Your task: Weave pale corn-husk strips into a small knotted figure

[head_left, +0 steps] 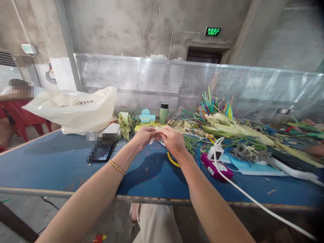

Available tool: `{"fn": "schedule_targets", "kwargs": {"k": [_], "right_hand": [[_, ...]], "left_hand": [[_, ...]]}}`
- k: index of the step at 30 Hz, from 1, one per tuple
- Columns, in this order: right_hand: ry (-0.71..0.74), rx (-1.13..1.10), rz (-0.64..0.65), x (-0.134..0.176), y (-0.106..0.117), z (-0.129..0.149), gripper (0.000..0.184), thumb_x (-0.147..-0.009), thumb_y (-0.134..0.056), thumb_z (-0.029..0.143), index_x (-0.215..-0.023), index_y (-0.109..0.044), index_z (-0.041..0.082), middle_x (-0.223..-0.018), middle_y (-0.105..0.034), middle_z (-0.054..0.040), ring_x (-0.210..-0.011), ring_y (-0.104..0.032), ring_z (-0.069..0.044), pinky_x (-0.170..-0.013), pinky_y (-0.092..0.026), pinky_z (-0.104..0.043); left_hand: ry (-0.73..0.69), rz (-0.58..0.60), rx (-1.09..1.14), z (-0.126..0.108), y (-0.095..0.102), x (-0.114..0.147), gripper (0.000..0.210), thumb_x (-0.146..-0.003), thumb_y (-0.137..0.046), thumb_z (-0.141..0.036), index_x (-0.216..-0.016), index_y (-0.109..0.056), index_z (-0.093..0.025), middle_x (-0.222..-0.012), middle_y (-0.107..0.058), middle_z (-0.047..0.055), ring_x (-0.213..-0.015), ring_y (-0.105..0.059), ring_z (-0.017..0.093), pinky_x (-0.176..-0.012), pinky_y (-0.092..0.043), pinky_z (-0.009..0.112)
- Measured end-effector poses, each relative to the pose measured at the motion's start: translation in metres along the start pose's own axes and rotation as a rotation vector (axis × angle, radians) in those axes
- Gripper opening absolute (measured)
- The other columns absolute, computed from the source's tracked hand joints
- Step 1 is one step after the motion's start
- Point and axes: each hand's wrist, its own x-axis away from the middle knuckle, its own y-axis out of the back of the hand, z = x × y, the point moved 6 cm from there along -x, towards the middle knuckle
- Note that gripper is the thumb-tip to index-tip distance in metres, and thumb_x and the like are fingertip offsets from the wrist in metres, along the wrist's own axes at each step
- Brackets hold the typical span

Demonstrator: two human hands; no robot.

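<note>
Over the middle of the blue table, my left hand (144, 137) and my right hand (174, 140) meet at the fingertips. Both are closed in a pinch on a small pale strip (152, 140), whose end hangs below my left fingers. It looks like a piece of dry husk, but most of it is hidden by the fingers. A white rounded edge (162, 144) shows on the table behind my right hand. Under my right wrist lies a yellow curved piece (173, 160). Just beyond my left hand sits a bunch of pale green husks (125, 125).
A purple power strip (215, 168) with a white charger and cable (243, 190) lies right. Behind it are grey cords (249, 153), corn husks (235, 130) and coloured pipe cleaners (215, 107). A green bottle (163, 114) stands behind; a white bag (73, 109) and phone (102, 152) lie left.
</note>
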Motion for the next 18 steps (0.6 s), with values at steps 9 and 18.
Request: {"fn": "schedule_targets", "kwargs": {"k": [9, 18], "right_hand": [[0.032, 0.046, 0.012, -0.001, 0.004, 0.003, 0.023, -0.096, -0.05, 0.022, -0.095, -0.073, 0.024, -0.089, -0.067, -0.0048, -0.085, -0.06, -0.016, -0.072, -0.041, -0.025], [0.092, 0.075, 0.036, 0.0, 0.003, 0.008, 0.021, -0.095, -0.051, 0.019, -0.094, -0.072, 0.024, -0.094, -0.068, -0.0048, -0.091, -0.058, -0.017, -0.076, -0.041, -0.026]], "left_hand": [[0.065, -0.011, 0.065, 0.001, -0.002, 0.002, 0.014, -0.083, -0.065, -0.014, -0.074, -0.07, -0.004, -0.069, -0.07, 0.013, -0.062, -0.067, 0.015, -0.073, -0.057, 0.03], [0.107, -0.13, 0.095, 0.004, 0.007, -0.001, 0.01, -0.073, -0.064, 0.001, -0.066, -0.065, -0.006, -0.065, -0.068, 0.011, -0.059, -0.067, 0.017, -0.071, -0.057, 0.032]]}}
